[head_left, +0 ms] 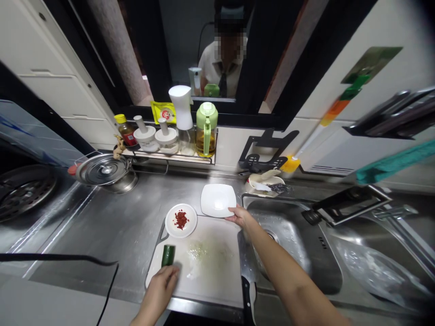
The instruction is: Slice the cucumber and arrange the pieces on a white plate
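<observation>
Head view: right grip (239,215) pinches the white plate (217,199) by one corner, near the sink (288,231); with so little purchase it could tip or slip. Left grip (159,290) is at the cucumber piece (168,255); fingers hide its near end, so I can't tell if they're closed. Plate-to-table (102,231) contact unclear too.

The right hand (239,216) grips the near right corner of a white square plate (217,197) beyond the cutting board (210,285). The left hand (159,290) is at the near end of a cucumber piece (168,254), contact unclear. A round plate (170,228) bears chopped red bits (181,219); a black-handled knife (247,292) lies beside the sink (319,256).
</observation>
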Motion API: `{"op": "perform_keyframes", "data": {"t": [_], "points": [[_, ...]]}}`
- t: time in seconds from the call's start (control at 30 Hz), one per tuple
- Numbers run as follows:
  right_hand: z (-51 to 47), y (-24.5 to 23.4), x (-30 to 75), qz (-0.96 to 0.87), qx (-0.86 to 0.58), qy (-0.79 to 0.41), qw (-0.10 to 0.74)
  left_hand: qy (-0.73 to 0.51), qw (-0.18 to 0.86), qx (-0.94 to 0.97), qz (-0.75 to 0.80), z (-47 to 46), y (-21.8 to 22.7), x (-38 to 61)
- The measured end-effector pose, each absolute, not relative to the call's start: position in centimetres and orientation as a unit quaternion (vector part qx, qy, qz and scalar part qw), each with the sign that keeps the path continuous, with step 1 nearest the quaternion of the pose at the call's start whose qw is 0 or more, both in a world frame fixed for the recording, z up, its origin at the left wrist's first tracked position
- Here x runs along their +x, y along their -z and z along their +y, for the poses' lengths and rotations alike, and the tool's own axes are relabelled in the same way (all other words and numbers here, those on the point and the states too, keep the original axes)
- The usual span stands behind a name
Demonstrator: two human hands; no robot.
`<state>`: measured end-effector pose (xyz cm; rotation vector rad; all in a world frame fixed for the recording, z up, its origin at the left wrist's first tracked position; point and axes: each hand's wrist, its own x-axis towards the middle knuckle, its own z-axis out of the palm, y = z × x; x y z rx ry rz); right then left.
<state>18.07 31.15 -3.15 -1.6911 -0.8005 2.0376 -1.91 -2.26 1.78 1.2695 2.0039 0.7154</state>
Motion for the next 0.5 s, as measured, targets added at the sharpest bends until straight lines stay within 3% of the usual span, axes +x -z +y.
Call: {"op": "perform_keyframes", "data": {"t": [0.5], "points": [[30.8, 3.6, 16.2, -0.34, -0.712, -0.598, 0.142, -0.276, 0.317, 0.475, 0.773, -3.2, -1.4, -2.5]]}}
